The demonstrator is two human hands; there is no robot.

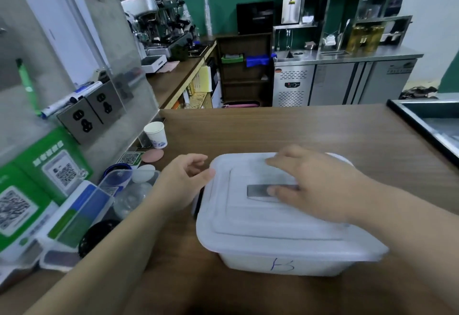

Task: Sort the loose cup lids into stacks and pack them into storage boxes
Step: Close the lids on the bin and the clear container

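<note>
A translucent white storage box (pixel 280 262) marked with a blue "B" sits on the wooden counter in front of me, its lid (pixel 250 218) on top. My right hand (pixel 310 185) lies flat on the lid, fingers over the grey handle recess (pixel 258 192). My left hand (pixel 183 180) hovers at the box's left far corner, fingers loosely curled, thumb near the lid's rim, holding nothing. A white rounded edge (pixel 340 158) peeks out behind the box. Black (pixel 95 237) and clear (pixel 131 198) cup lids lie at the left. The box's contents are hidden.
A paper cup (pixel 156 134), a pink coaster (pixel 153 156), small clear containers (pixel 116 180) and green QR-code signs (pixel 37 190) crowd the counter's left side by a clear panel. A black-rimmed tray (pixel 429 126) sits at the right edge. A coffee machine (pixel 159 24) and steel cabinets stand beyond.
</note>
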